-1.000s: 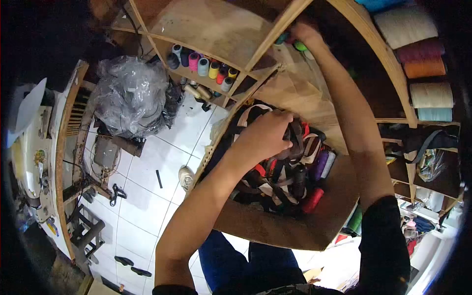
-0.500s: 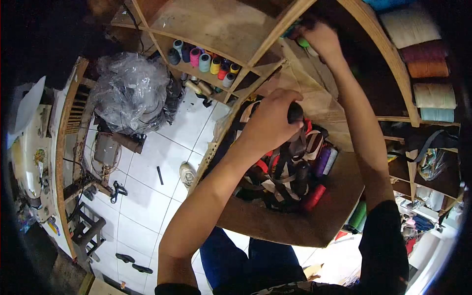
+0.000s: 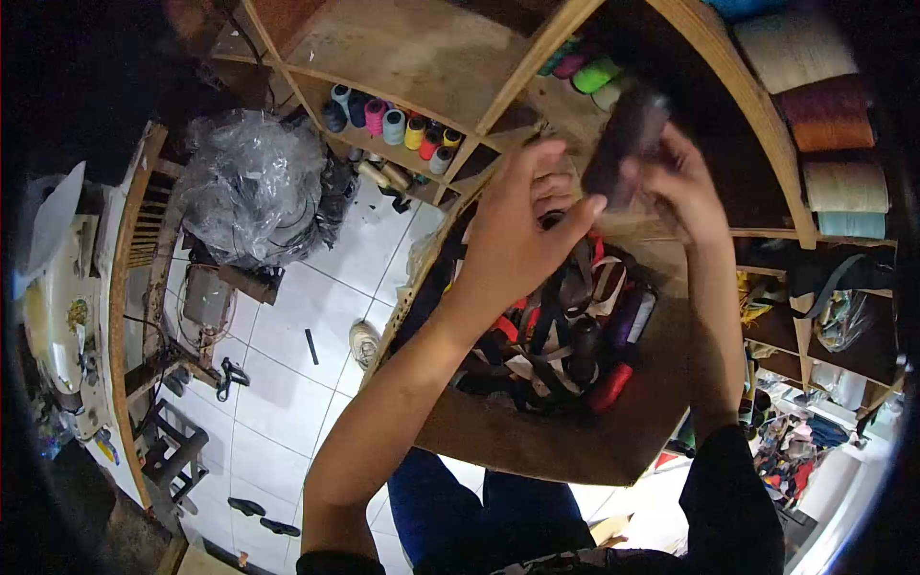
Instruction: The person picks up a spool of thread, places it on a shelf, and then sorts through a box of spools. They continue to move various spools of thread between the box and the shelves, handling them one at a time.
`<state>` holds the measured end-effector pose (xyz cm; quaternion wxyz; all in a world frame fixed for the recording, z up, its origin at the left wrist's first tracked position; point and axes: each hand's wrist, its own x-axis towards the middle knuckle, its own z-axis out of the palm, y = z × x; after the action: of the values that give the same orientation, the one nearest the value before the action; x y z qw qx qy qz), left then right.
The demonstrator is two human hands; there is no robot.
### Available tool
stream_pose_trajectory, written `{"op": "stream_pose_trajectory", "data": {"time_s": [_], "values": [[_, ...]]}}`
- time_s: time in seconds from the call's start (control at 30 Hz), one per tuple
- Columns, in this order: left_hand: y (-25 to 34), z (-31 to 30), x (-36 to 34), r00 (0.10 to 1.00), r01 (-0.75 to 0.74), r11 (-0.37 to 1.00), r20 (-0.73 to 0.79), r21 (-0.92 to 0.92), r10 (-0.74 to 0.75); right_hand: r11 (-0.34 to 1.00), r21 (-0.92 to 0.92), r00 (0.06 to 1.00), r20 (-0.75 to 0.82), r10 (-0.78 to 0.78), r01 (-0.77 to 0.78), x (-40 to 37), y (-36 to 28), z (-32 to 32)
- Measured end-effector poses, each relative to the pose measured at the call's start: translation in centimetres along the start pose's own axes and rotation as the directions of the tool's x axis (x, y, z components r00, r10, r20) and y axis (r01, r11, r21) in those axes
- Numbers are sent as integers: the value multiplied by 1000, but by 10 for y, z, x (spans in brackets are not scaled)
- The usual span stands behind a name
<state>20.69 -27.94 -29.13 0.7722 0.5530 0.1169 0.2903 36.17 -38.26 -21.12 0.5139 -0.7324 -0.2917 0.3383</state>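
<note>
A dark cylindrical thread spool (image 3: 625,149), blurred by motion, is in my right hand (image 3: 685,187), fingers closed about its right side. Facing it, my left hand (image 3: 517,225) is open above the cardboard box (image 3: 537,441), thumb and fingers spread toward the spool. A dark rounded end (image 3: 551,218) shows in the gap behind that thumb; I cannot tell whether it rests in the palm. Tangled dark and beige straps fill the box, with a red spool (image 3: 611,387) and a purple spool (image 3: 630,316) along its right side.
Green and pale spools (image 3: 596,75) stand on the shelf behind my right hand. Colourful small spools (image 3: 394,125) line another shelf, and large thread cones (image 3: 834,125) are stacked at right. Crumpled clear plastic (image 3: 254,177) lies left, beside a sewing machine (image 3: 57,316). A stool (image 3: 172,446) stands below.
My right hand has come down from the shelf, bringing the dark spool over the box. The left hand, earlier closed round a dark spool, has shifted slightly left and spread its fingers.
</note>
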Motion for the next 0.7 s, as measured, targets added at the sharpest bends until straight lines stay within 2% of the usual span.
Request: {"op": "stream_pose_trajectory", "data": {"time_s": [0.07, 0.1, 0.2, 0.3, 0.37, 0.43, 0.47, 0.5, 0.6, 0.7], "values": [[6, 1, -3, 998, 0, 978, 65, 208, -14, 985, 165, 982, -188, -21, 53, 21, -2, -6], [2, 2, -5, 996, -10, 975, 89, 222, -10, 967, 239, 960, -278, -21, 90, 33, -3, -9], [-13, 3, -8, 989, -54, 946, 148, 320, 6, 986, 135, 962, -240, 132, -102, 72, 12, -22], [-8, 5, -9, 990, -13, 952, 140, 306, -31, 990, -33, 978, -168, 126, -134, 115, 46, -22], [-10, 3, -8, 986, -3, 960, 164, 279, -44, 984, -26, 955, -247, 166, -178, 148, 75, -13], [-10, 3, -8, 985, 25, 963, 160, 269, -71, 948, -265, 948, -303, 92, -177, 177, 89, -10], [-10, 3, -8, 983, 41, 961, 162, 275, -88, 857, -493, 955, -296, 0, -153, 189, 95, -11], [-10, 3, -8, 981, 56, 959, 163, 279, -105, 710, -693, 960, -265, -88, -126, 190, 91, -6], [-9, 2, -7, 978, 56, 937, 169, 344, -120, 497, -793, 926, -373, 61, -352, 193, 77, 2], [-7, 5, -8, 976, 46, 925, 178, 378, -122, 612, -771, 966, -255, -44, -176, 199, 105, -12]]}}
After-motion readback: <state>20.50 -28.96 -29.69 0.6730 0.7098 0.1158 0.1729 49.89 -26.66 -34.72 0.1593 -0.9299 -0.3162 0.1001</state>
